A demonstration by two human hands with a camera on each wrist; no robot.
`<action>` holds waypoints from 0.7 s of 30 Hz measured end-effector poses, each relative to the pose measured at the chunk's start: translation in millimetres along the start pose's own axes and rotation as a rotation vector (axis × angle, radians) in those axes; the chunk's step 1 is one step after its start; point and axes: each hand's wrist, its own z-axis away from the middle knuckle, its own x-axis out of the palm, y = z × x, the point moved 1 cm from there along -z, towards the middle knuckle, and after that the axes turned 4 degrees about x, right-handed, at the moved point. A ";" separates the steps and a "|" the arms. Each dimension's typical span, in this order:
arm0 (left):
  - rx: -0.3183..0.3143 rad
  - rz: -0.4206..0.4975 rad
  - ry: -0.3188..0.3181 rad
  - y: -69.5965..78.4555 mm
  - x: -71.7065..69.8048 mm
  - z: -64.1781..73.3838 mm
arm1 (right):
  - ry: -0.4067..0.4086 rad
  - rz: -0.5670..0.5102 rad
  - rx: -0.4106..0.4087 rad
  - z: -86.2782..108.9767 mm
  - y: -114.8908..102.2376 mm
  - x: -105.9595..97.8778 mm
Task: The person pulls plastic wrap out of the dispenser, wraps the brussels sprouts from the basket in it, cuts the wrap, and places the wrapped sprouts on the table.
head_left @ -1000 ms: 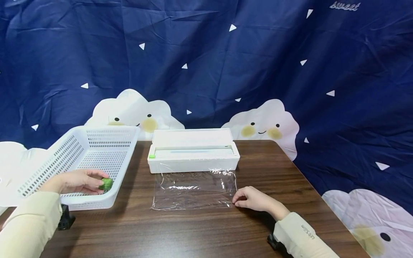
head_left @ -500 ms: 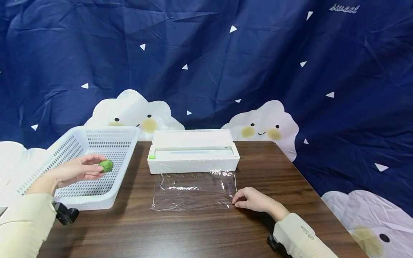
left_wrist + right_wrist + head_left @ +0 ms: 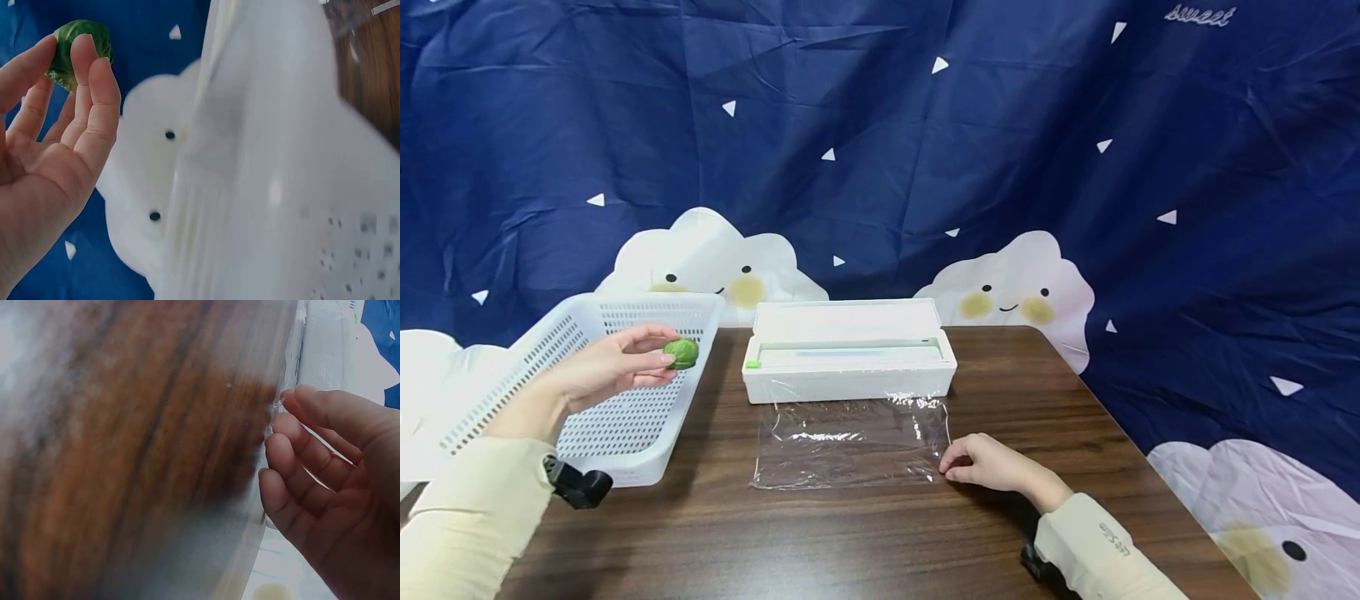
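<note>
Between thumb and fingers, my left hand (image 3: 606,367) pinches a Brussels sprout (image 3: 681,353), held up over the right side of a white perforated basket (image 3: 658,454). The left wrist view shows the leafy green Brussels sprout (image 3: 80,53) at the fingertips. My right hand (image 3: 996,463) pinches the near right corner of a clear sheet of plastic wrap (image 3: 850,454) at the tabletop. In the right wrist view, thumb and index finger of the right hand (image 3: 325,456) meet at the film's edge. The sheet runs from a white wrap dispenser box (image 3: 850,383) with its lid raised.
The brown wooden table (image 3: 820,542) carries the basket at left and the dispenser at centre back. A green slider (image 3: 753,364) sits at the dispenser's left end. Behind hangs a dark blue curtain (image 3: 865,125) with cloud prints.
My left hand has lifted the Brussels sprout from the basket's floor, moving it up, away and rightward toward the basket's right rim. The right hand and the plastic wrap have stayed still.
</note>
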 end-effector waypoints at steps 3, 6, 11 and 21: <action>0.011 0.002 -0.021 7.9 13.4 -6.0 | 0.001 -0.001 0.001 0.1 0.4 -0.4; 0.015 0.012 -0.044 14.5 28.2 -11.9 | 0.004 0.004 -0.004 0.1 1.3 -0.6; 0.045 0.025 -0.080 20.2 51.0 -22.0 | 0.005 0.016 -0.013 0.2 1.7 -0.6; 0.038 0.062 -0.121 17.3 84.1 -43.8 | 0.000 0.014 -0.022 0.3 -1.0 -0.4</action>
